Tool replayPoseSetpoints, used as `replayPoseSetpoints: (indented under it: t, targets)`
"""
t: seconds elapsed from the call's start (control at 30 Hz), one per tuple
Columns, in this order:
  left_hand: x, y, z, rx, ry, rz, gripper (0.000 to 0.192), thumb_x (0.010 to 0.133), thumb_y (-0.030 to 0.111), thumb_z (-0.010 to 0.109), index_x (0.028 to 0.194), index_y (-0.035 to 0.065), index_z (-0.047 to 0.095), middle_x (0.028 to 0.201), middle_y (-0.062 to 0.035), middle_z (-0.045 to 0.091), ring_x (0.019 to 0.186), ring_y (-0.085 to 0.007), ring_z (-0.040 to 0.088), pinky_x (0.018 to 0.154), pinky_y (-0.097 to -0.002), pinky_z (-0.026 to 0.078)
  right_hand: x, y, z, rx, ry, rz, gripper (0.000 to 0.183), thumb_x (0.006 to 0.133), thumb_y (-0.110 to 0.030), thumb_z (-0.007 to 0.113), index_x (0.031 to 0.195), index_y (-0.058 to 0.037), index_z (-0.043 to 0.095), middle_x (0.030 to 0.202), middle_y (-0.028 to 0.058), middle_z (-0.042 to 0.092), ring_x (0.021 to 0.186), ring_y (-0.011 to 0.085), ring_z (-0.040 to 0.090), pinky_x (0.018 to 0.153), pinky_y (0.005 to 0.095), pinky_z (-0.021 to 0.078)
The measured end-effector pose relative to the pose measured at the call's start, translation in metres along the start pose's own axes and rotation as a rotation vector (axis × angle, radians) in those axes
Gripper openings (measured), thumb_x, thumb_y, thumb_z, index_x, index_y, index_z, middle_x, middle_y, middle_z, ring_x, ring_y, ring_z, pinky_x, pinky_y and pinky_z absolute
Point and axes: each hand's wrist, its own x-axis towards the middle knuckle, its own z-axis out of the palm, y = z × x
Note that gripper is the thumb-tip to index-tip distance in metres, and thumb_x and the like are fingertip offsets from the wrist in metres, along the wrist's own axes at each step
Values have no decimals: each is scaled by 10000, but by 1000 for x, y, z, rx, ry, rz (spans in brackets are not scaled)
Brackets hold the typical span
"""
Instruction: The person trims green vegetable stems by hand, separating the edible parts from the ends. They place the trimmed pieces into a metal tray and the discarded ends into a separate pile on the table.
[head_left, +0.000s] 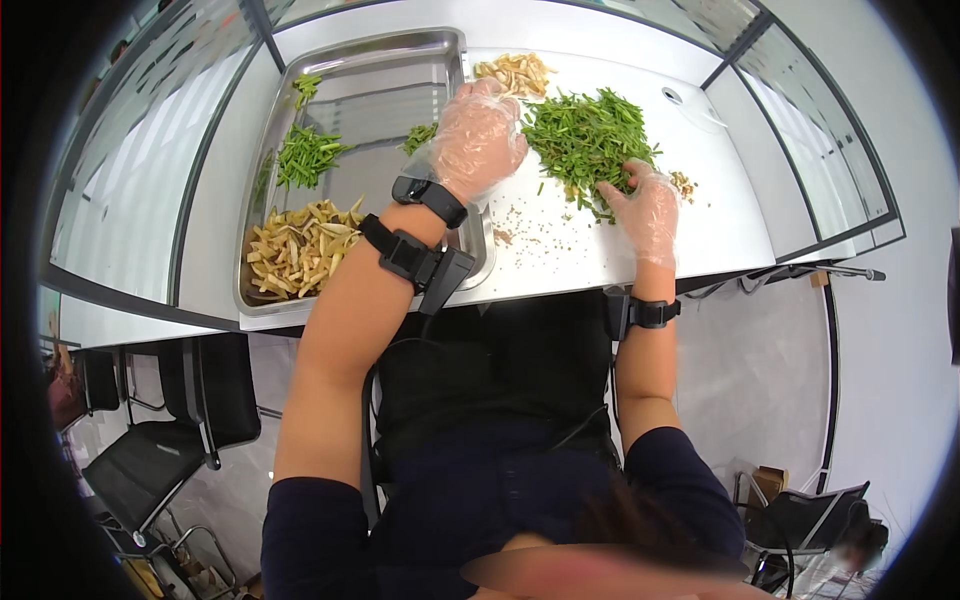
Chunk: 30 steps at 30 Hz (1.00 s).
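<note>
My left hand (480, 142), in a clear plastic glove, is above the right rim of a steel tray (375, 172). Its fingers reach towards a pale yellow heap of cut pieces (517, 73), and whether they hold anything is hidden. On the white table, my gloved right hand (651, 214) touches the near right edge of a large heap of chopped green stems (589, 139), thumb and fingers apart. Inside the tray are a green stem pile (309, 156), smaller green bits (306, 86), greens (418, 138) partly behind my left hand, and a yellowish heap of cut strips (300, 251).
Small brown crumbs (517, 236) are scattered on the table, and a little brown heap (682, 186) lies right of the greens. Glass-topped partitions (817, 150) border the table. A black chair (172, 442) stands lower left; another chair (810, 517) is lower right.
</note>
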Motion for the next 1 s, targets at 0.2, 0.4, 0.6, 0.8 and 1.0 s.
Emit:
replayPoseSetpoints:
  t: [0.2, 0.4, 0.6, 0.8, 1.0]
  targets:
    - [-1, -4, 2, -11, -96, -39, 274, 859, 225, 772, 1054, 35, 752, 1342, -260, 633, 1292, -417, 570, 1155, -500, 430, -4, 6, 14, -53, 116, -71, 439, 830, -280, 880, 1205, -73, 783, 978, 144, 765, 963, 316, 706, 874, 433, 549]
    - [-3, -6, 6, -13, -119, -22, 273, 869, 244, 777, 1051, 43, 746, 1331, -249, 636, 1257, -420, 593, 1085, -511, 489, -5, 8, 14, 10, 113, -96, 264, 872, -196, 833, 1106, -81, 796, 1014, 181, 751, 984, 376, 698, 899, 473, 541]
    - [-4, -12, 6, 8, -57, -21, 258, 871, 248, 783, 1043, 59, 748, 1327, -238, 638, 1218, -420, 606, 1063, -507, 499, -5, 4, 15, 172, 200, -51, 205, 873, -135, 826, 1062, -62, 791, 873, 162, 747, 831, 345, 712, 793, 442, 561]
    - [-3, -7, 1, -2, -69, -24, 236, 863, 232, 785, 1025, 64, 748, 1317, -227, 641, 1216, -412, 608, 1058, -506, 497, -6, 2, 13, 248, 273, -22, 201, 948, -155, 783, 1092, -15, 773, 870, 160, 763, 752, 279, 732, 725, 382, 573]
    - [-3, -3, 1, -5, -61, -8, 215, 873, 231, 764, 1018, 74, 743, 1298, -203, 656, 1245, -408, 598, 1082, -506, 484, -5, 4, 16, 330, 255, 77, 283, 1014, -180, 744, 1169, 56, 731, 880, 106, 766, 779, 130, 681, 741, 287, 551]
